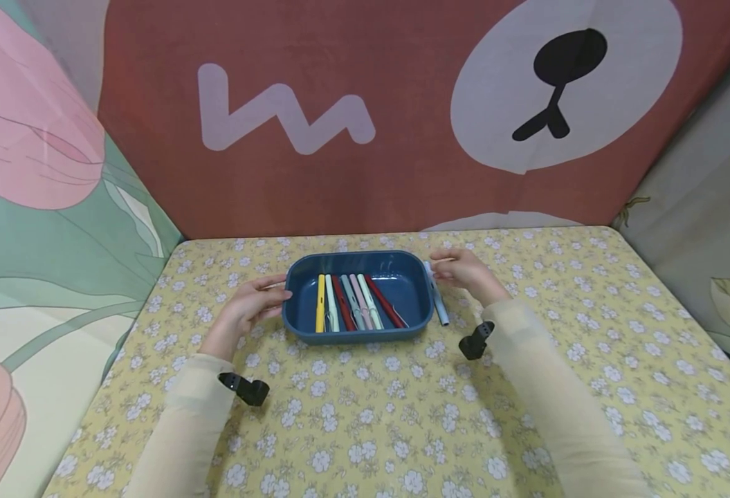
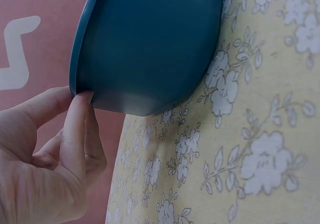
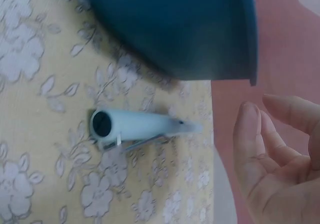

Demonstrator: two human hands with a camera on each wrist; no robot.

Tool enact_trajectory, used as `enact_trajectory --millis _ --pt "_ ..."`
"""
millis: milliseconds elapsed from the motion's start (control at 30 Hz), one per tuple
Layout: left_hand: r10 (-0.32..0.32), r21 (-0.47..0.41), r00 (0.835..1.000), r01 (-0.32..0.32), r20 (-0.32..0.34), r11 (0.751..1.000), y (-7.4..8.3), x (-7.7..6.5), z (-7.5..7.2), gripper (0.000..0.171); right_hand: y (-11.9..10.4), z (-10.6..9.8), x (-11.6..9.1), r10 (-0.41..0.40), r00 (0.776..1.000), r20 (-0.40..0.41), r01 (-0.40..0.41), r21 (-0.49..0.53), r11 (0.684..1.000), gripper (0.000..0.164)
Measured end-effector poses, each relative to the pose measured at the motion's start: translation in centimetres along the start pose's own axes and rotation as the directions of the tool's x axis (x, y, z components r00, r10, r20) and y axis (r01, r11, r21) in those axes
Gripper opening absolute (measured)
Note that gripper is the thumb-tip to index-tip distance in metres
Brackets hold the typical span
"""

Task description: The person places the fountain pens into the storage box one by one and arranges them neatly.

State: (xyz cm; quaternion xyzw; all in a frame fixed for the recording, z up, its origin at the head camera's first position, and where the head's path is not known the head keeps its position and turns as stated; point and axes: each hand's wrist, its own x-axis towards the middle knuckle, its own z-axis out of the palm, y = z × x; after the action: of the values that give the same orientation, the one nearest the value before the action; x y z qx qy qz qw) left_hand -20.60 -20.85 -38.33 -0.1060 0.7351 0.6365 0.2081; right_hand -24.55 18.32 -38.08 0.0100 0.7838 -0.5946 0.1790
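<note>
A dark blue rectangular tray (image 1: 302,335) with rounded corners stands on the table. Inside lies a row of clip pens: a yellow pen (image 1: 320,304) at the left, a dark red pen (image 1: 386,301) at the right, with white, grey-blue and pink ones between. My left hand (image 1: 254,302) pinches the tray's left rim between thumb and fingers, as the left wrist view shows up close. Beside the right wall a light blue pen (image 3: 140,125) lies on the cloth. Over its far end my right hand (image 1: 464,270) hovers near the rim, fingers loosely bent and holding nothing.
Yellow floral cloth (image 1: 365,429) covers the table. Behind its far edge hangs a red-brown printed fabric (image 1: 402,180), with more printed fabric at both sides. A small black wrist camera (image 1: 477,340) sits on the right sleeve, another (image 1: 246,389) on the left.
</note>
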Motion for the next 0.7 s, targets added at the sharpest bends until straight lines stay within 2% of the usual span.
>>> enact_trajectory --millis 133,267,700 --pt "0.000 0.000 1.000 0.000 0.001 1.000 0.0 0.0 0.0 0.060 -0.5 0.4 -0.7 0.061 0.998 -0.035 -0.062 -0.049 0.997 0.047" --pt "-0.004 0.002 1.000 0.004 -0.002 1.000 0.0 -0.1 0.0 0.060 -0.3 0.5 -0.8 0.103 0.994 -0.039 -0.104 -0.040 0.994 0.047" --pt "-0.006 0.000 1.000 0.006 0.000 1.000 0.0 0.0 0.0 0.060 1.5 0.3 -0.2 0.108 0.994 -0.033 -0.109 -0.027 0.994 0.047"
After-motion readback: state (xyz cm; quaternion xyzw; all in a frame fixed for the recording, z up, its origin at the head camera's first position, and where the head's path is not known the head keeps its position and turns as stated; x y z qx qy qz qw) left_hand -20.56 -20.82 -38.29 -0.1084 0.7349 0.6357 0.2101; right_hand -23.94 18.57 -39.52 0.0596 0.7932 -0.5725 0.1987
